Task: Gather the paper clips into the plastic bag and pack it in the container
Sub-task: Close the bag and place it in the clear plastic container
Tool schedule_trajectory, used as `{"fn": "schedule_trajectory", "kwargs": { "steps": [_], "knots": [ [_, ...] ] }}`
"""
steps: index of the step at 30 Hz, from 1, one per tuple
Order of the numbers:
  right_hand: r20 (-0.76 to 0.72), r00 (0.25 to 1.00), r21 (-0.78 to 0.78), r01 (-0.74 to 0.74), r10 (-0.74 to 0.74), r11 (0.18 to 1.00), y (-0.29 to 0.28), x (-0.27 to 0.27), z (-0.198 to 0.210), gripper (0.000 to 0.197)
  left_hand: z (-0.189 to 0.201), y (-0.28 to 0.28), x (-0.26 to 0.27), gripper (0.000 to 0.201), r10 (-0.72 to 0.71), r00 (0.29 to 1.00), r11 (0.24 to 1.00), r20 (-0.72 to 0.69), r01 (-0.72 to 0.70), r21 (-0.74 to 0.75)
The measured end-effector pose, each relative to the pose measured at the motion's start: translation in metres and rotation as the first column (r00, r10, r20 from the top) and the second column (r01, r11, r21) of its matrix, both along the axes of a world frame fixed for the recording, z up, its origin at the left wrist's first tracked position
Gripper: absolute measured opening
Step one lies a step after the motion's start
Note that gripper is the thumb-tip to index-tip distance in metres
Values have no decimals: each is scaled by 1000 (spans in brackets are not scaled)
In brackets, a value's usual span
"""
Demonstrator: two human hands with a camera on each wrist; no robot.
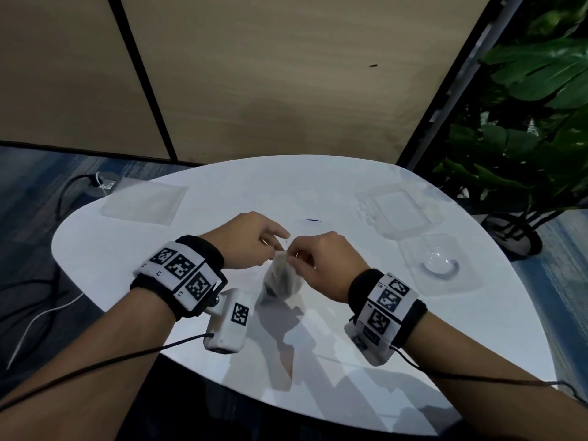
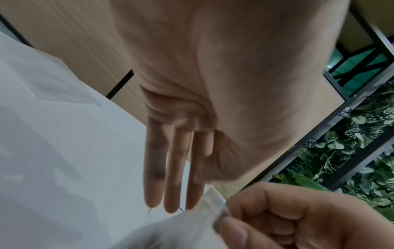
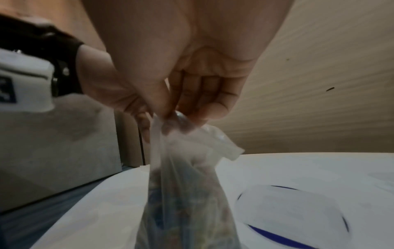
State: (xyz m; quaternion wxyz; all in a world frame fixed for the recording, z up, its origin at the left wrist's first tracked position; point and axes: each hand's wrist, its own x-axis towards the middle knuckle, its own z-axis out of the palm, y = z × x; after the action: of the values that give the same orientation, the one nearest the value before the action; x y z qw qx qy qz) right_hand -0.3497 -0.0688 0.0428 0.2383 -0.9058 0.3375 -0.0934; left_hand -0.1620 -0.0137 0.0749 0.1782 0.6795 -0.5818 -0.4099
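Only wrist-close: fingers (image 3: 164,107) pinching bag (image 3: 187,193).

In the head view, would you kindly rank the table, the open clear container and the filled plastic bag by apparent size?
1. Table, largest by far.
2. Clear container, opened flat at the right.
3. Plastic bag, pinched at its top by both hands; partly hidden, so its full extent is unsure.

Setting: office-type room | white round table (image 1: 318,186) | wood wall panels (image 1: 270,74) | carpeted floor (image 1: 28,186) | potted plant (image 1: 525,122)
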Motion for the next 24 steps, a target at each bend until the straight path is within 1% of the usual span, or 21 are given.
{"fn": "schedule_trajectory", "kwargs": {
  "steps": [2, 4, 5, 8, 10, 12, 15, 18, 21, 24],
  "knots": [
    [45, 998, 48, 30, -32, 998, 0, 3, 1, 19, 0, 6, 5, 38, -71, 994, 997, 82, 71, -3],
    [74, 997, 92, 25, -32, 995, 2, 6, -2, 21, -1, 9, 6, 19, -70, 991, 997, 113, 73, -19],
    [87, 996, 116, 20, -30, 993, 4, 9, -5, 21, -3, 9, 5, 13, -46, 990, 998, 131, 51, -37],
    [145, 988, 169, 36, -61, 985, 4, 18, -13, 14, -8, 8, 7, 9, 56, 981, 996, 185, -42, -81],
    [159, 985, 164, 41, -67, 986, 2, 25, -15, 21, -11, 8, 10, 7, 128, 973, 990, 195, -113, -87],
    [144, 987, 128, 50, -69, 991, -1, 32, -15, 18, -13, 7, 13, 9, 174, 963, 983, 205, -157, -93],
    [95, 995, 70, 27, -34, 997, -5, 41, -12, 18, -16, 6, 17, 13, 194, 952, 980, 236, -177, -93],
    [-41, 998, -63, -52, 49, 997, -6, 51, -13, 27, -19, 7, 23, 15, 208, 945, 977, 254, -186, -108],
    [-105, 984, -246, -164, 143, 955, -5, 58, -21, 29, -22, 9, 29, 12, 212, 938, 976, 273, -190, -103],
    [-137, 974, -309, -217, 182, 926, -8, 59, -26, 28, -23, 10, 35, 13, 227, 931, 973, 284, -210, -92]
  ]
}}
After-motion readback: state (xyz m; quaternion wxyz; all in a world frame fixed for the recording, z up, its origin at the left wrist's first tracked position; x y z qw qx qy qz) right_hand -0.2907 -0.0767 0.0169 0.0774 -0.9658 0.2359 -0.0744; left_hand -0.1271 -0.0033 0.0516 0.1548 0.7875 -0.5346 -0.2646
